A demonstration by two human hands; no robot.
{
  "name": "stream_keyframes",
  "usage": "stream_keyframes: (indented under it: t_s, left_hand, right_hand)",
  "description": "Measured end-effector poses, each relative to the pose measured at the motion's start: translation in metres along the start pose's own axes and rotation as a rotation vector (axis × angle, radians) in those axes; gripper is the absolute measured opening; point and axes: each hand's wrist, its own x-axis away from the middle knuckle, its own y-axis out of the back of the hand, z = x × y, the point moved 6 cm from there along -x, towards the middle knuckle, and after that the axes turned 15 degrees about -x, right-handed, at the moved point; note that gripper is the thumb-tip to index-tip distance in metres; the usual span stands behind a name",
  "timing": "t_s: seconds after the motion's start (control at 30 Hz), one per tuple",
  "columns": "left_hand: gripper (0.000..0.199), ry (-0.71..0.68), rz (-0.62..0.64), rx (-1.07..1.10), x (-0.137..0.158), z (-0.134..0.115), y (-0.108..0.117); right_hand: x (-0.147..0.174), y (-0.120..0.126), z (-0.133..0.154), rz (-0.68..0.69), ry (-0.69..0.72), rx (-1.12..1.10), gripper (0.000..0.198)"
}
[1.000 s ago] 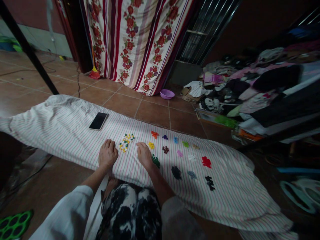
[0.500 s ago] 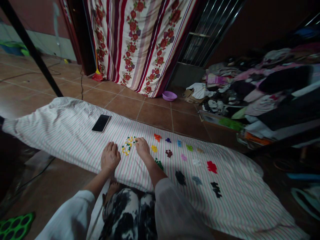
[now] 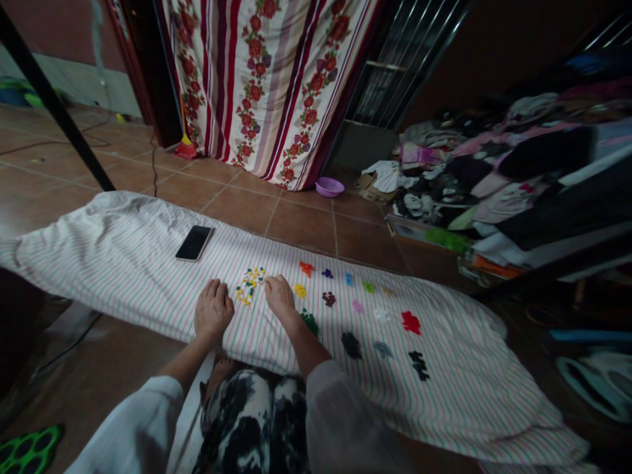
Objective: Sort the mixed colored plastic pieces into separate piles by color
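A loose ring of small yellow, green and white pieces (image 3: 245,300) lies on the striped cloth (image 3: 296,342) between my two hands. My left hand (image 3: 214,308) rests palm down on the cloth, left of the ring, its fingers lying close together. At the ring's right side is my right hand (image 3: 279,295), with the thumb and fingertips pinched together; anything between them is too small to make out. Just right of it are little heaps of yellow pieces (image 3: 300,291), orange pieces (image 3: 307,268) and dark green pieces (image 3: 309,321).
More colour-sorted heaps spread rightward, including red pieces (image 3: 411,322) and black pieces (image 3: 419,366). A phone (image 3: 195,243) lies on the cloth's left part. Beyond stand a purple basin (image 3: 330,187) and a floral curtain (image 3: 281,85). Clothes (image 3: 513,164) are piled at right.
The whole view has shifted slightly, so things appear a little further left. My right hand has drawn back slightly from the ring's upper right. My left hand stays resting on the cloth.
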Motion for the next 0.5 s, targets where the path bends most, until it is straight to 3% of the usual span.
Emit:
stream_keyframes:
  t_s: [0.33,0.5]
  left_hand:
    - [0.038,-0.020,0.011,-0.059,0.000,0.000,0.000]
    - [0.038,-0.028,0.002,-0.079,0.000,0.001,0.000]
  right_hand:
    - [0.081,0.067,-0.024,-0.216,0.212,-0.092,0.029]
    - [0.105,0.074,-0.046,-0.210,0.199,-0.137,0.034]
